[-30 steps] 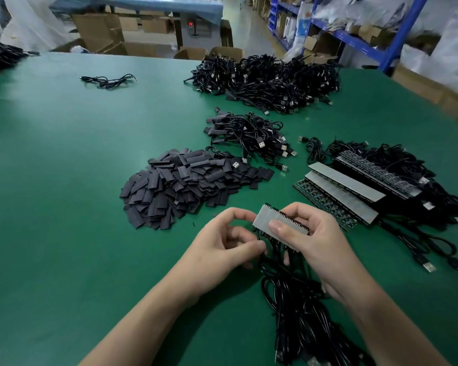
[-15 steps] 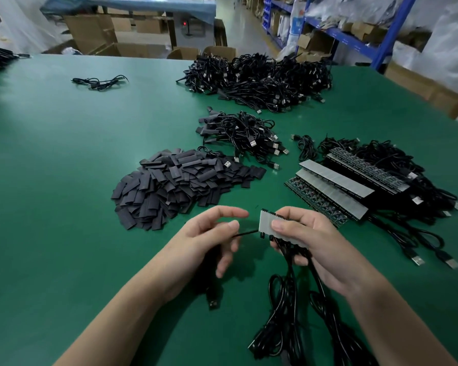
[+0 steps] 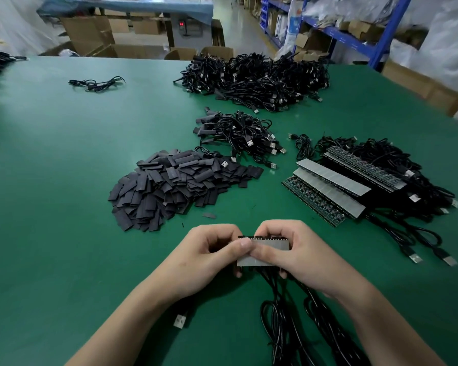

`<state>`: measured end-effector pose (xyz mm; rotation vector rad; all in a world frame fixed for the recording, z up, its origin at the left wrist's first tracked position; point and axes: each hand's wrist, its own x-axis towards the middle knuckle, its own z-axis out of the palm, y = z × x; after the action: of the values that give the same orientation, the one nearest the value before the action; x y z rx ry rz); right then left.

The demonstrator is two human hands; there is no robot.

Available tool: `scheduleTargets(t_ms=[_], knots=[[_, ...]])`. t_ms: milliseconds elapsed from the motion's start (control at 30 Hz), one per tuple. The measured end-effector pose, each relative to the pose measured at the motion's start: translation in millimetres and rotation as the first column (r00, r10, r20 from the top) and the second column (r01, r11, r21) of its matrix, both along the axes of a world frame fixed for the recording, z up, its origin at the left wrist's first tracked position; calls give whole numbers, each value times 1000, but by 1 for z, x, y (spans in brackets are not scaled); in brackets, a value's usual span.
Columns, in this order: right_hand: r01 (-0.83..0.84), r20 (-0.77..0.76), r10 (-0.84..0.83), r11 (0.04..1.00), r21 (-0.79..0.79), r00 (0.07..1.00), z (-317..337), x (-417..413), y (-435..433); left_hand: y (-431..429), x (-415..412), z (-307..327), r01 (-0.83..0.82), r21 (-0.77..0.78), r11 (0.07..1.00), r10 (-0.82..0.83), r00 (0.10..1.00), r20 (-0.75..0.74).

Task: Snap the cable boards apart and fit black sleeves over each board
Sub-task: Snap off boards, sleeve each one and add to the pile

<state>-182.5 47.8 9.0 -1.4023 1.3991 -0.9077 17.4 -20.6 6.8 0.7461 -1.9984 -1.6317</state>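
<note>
Near centre, just above the worktop (image 3: 64,180), both hands hold a short board strip (image 3: 269,256) btwn them. Left hand (image 3: 212,256) pinches its left end, thumb on the grey face, fingers curled behind. Right hand (image 3: 296,254) grips the right part, thumb on the face & fingers curled over the top edge. Thumbs touch mid-strip. Black cables (image 3: 283,326) hang from the strip's lower edge & trail toward the near edge; a USB plug (image 3: 179,321) lies by the left wrist. Sleeves (image 3: 175,183) are heaped left of centre, beyond the hands. More strips (image 3: 331,186) w/ cables lie at right. Sleeved cables (image 3: 238,136) sit farther back, a big cable pile (image 3: 257,77) at the far side.
</note>
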Motion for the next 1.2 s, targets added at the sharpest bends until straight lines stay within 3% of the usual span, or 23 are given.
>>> scheduleTargets(t_ms=[233, 567, 667, 733, 800, 867, 933, 1033, 1200], knots=[[-43, 379, 46, 999, -16, 924, 2, 6, 3, 5, -7, -1, -21, 134, 991, 42, 987, -158], [-59, 540, 23, 997, 49, 841, 2, 14, 3, 5, -7, -2, 13, 166, 986, 23, 976, -215], [27, 418, -50, 998, 61, 907, 4, 8, 0, 4, -6, -3, -64, 71, 995, 75, 983, -170], [110, 127, -104, 993, -38, 986, 5, -1, 0, 2, -5, -4, -154, -49, 987, 146, 979, -145], [155, -194, -193, 969, -194, 962, 6, -5, 0, -1, -4, -4, -246, -169, 954, 221, 963, -154], [133, -376, -265, 930, -342, 888, 7, -3, 1, -3, -4, -4, -321, -270, 908, 281, 944, -175], [68, -392, -234, 917, -393, 890, 7, 2, 1, -2, -6, -5, -359, -304, 883, 303, 928, -217], [-50, -312, -60, 942, -332, 948, 6, 13, 4, 1, -7, -5, -358, -282, 890, 301, 927, -226], [-15, 21, 19, 979, -206, 1000, 5, 22, 4, 2, -9, -4, -290, -239, 927, 237, 945, -225]])
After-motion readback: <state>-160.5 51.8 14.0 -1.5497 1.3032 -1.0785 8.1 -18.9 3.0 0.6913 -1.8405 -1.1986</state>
